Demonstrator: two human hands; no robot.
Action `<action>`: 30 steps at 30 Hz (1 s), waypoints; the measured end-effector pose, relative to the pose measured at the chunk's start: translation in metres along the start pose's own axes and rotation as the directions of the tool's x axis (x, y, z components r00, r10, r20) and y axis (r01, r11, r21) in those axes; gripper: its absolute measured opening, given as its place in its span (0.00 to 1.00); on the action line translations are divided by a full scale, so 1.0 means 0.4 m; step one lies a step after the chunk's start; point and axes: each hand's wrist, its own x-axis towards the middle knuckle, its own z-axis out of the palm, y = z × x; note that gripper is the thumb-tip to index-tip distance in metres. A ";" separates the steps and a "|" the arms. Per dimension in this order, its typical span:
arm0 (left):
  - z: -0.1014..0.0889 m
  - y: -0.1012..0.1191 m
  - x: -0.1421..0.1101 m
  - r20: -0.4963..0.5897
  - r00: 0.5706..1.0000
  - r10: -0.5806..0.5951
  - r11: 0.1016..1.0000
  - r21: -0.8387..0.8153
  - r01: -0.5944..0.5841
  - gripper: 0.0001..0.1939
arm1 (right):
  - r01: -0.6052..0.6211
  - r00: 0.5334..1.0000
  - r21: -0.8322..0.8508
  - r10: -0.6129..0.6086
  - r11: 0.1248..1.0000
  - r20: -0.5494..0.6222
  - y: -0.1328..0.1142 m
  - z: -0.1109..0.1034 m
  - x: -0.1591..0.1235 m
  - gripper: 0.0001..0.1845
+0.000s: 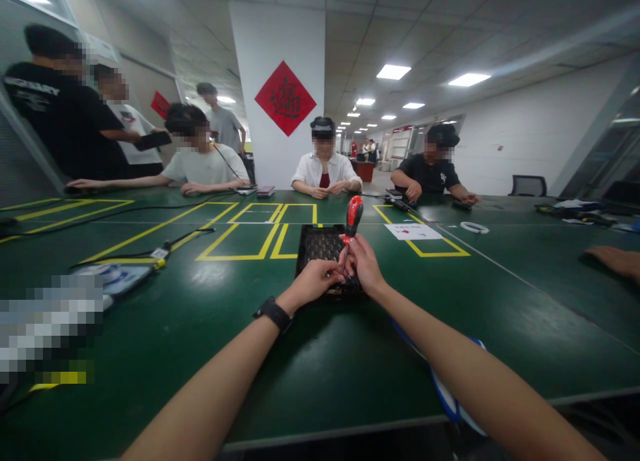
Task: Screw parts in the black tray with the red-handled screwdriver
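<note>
A screwdriver with a red and black handle stands nearly upright in front of me, its shaft pointing down. My right hand is closed around its lower part, below the handle. My left hand, with a black watch on the wrist, has its fingers pinched together near the screwdriver's tip; what they hold, if anything, is hidden. Both hands rest over a black open tray-like case with a patterned inside, lying on the green table. The hands cover the near part of the case.
Yellow tape outlines mark the table. A printed white sheet and a white cable coil lie to the right. At left are cables and a bag-like packet. Several people sit across the table; another person's hand rests at far right.
</note>
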 end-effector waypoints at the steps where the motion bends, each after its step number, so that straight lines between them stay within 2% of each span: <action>1: 0.002 -0.001 0.001 -0.014 1.000 -0.009 1.000 -0.006 0.009 0.09 | 0.009 1.000 -0.006 -0.009 1.000 -0.007 0.001 0.000 0.000 0.20; 7: 0.013 -0.016 0.004 -0.121 0.991 -0.062 0.997 0.037 0.067 0.12 | 0.048 0.999 -0.017 -0.048 0.999 -0.016 0.004 0.002 0.000 0.17; 17: 0.000 0.001 -0.001 -0.017 1.000 0.010 1.000 0.029 -0.010 0.08 | -0.008 1.000 -0.002 0.008 1.000 0.016 -0.003 0.001 -0.001 0.19; 24: 0.007 0.001 0.000 -0.133 0.989 -0.064 0.992 0.097 0.078 0.11 | 0.030 0.999 -0.038 -0.031 0.999 -0.021 -0.005 0.002 -0.003 0.19; 30: -0.001 0.002 0.001 -0.029 1.000 -0.008 0.997 0.070 0.010 0.09 | -0.006 1.000 0.000 0.006 1.000 0.017 -0.003 0.000 -0.002 0.19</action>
